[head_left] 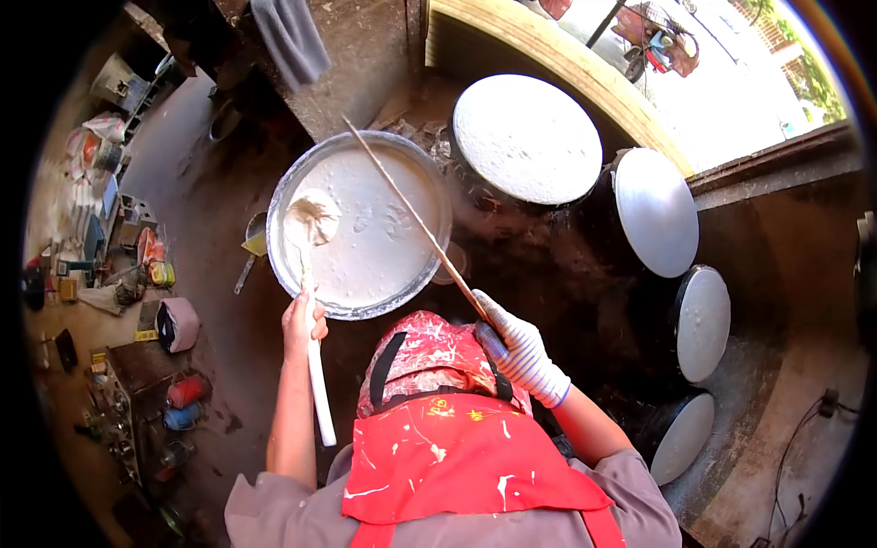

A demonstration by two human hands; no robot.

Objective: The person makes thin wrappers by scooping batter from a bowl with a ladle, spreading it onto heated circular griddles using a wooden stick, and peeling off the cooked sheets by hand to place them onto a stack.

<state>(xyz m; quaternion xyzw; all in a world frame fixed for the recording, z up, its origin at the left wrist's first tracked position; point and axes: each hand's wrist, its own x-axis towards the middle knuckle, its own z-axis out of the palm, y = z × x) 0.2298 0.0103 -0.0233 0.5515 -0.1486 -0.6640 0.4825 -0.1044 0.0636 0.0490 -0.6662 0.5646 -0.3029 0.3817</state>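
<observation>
My bare left hand [302, 323] is closed round the white handle of a ladle [308, 260]. The ladle's round head, coated in pale paste, rests in the creamy mixture inside a large round basin [442, 196]. My right hand [521, 352], in a striped knit glove, grips the lower end of a thin wooden stick [402, 196]. That stick slants up and left across the basin, its far end beyond the back rim. A red, paint-splashed apron [457, 457] covers my front.
Round drums with pale tops [527, 139] curve down the right side. A small scoop [256, 245] lies left of the basin. Cluttered shelves and a dark bench [137, 365] line the left. A grey cloth [290, 41] hangs at the top; cables lie lower right.
</observation>
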